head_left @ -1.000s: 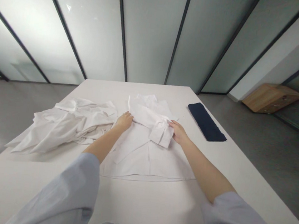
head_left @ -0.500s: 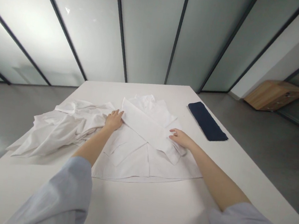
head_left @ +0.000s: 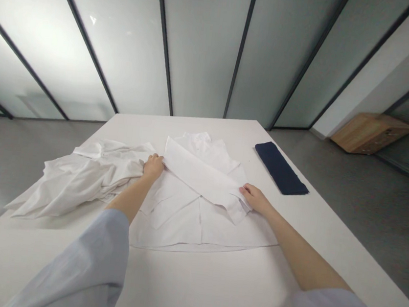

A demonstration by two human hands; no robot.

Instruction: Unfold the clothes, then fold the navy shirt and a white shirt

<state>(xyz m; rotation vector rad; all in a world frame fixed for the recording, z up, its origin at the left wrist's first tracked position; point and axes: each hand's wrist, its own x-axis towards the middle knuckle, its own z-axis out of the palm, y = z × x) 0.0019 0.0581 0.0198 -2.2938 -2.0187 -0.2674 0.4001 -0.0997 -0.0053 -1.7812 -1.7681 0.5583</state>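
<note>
A white shirt lies spread on the table with its hem toward me. One sleeve is laid slantwise across its body. My left hand is closed on the shirt's left edge, beside the upper end of that sleeve. At the right side, my right hand pinches the fabric near the sleeve's lower end. Both thumbs and part of the gripped cloth are hard to make out.
A crumpled white cloth pile lies left of the shirt, close to my left forearm. A folded dark blue cloth rests near the right edge of the white table. A wooden cabinet stands on the floor beyond.
My right hand has gone from loosely spread fingers above the sleeve to a pinch on the fabric, slightly farther right. My left hand's fingers have curled in from lying flat on the edge.
</note>
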